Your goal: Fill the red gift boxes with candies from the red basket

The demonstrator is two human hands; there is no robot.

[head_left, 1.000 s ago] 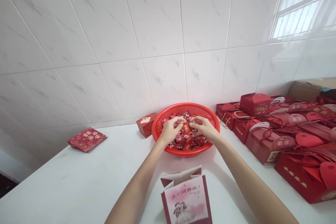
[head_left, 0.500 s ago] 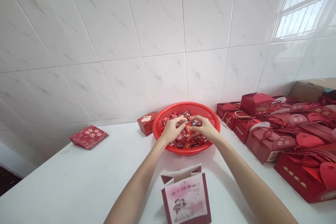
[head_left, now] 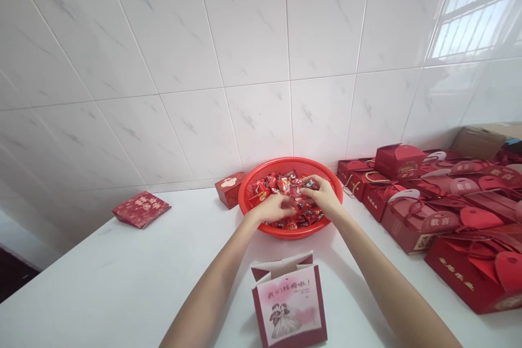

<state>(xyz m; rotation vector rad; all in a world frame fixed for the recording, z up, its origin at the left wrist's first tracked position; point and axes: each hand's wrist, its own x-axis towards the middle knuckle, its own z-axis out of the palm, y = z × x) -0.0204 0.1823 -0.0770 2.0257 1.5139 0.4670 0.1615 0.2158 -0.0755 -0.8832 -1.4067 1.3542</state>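
Observation:
A red plastic basket (head_left: 290, 234) holds many red-wrapped candies (head_left: 285, 185). My left hand (head_left: 274, 208) is over the candies at the basket's front left, its fingers curved and blurred, so what they hold is unclear. My right hand (head_left: 322, 194) reaches in from the right, thumb and fingers curved around the candies; whether it grips one is too small to tell. Between my forearms, an open-topped dark red box (head_left: 290, 307) with a pink couple picture stands upright in front of the basket.
Several closed red gift boxes (head_left: 418, 223) crowd the right side, with a cardboard box (head_left: 479, 141) behind. A small red box (head_left: 230, 189) touches the basket's left side. A flat folded red box (head_left: 141, 209) lies at the left edge of the white table (head_left: 101, 283). A tiled wall stands behind.
My left hand has moved slightly down and right over the candies. My right hand has shifted slightly up. The camera view has shifted a little.

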